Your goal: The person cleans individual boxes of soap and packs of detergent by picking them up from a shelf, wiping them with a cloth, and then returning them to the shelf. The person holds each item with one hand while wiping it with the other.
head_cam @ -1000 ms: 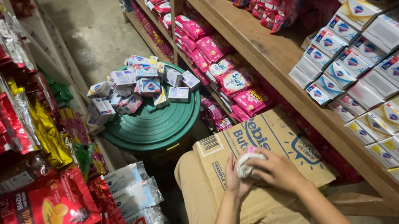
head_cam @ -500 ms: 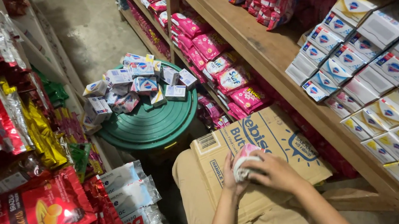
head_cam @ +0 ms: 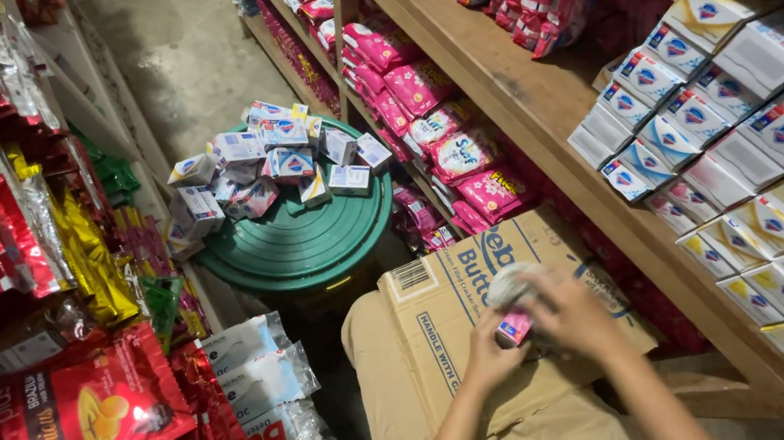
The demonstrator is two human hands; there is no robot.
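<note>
— What have you got there?

— A small boxed soap bar [head_cam: 513, 327], pink and white, pinched in my left hand [head_cam: 487, 356] just above the cardboard carton [head_cam: 462, 305] on my lap. My right hand [head_cam: 570, 312] cups over it, fingers closed.

— Tricky to handle?

— Likely light and stiff; gripping the flat sides seems best.

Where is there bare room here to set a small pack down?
The near half of the green lid is bare; its far half is heaped with small soap boxes. The wooden shelf shows a bare strip between pink packets and stacked boxes. The hanging snack packs are crowded.
</note>
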